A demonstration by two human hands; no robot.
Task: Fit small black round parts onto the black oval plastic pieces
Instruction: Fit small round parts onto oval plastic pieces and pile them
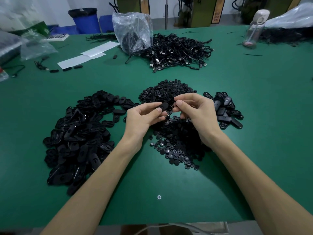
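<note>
My left hand [144,117] pinches one black oval piece [164,106] between thumb and fingers above the pile of small black round parts [176,141]. My right hand [194,111] hovers just right of it with fingers curled; its thumb and forefinger are pressed together, and whether a round part sits between them is hidden. A large heap of black oval pieces [79,136] lies to the left. A smaller group of oval pieces [225,111] lies to the right of my right hand.
On the green table [254,150] a tangle of black cables [177,51] and a clear plastic bag [132,31] lie at the back. White paper strips [84,56] lie back left, a bottle [254,29] back right. A screw head [159,197] sits near the front edge.
</note>
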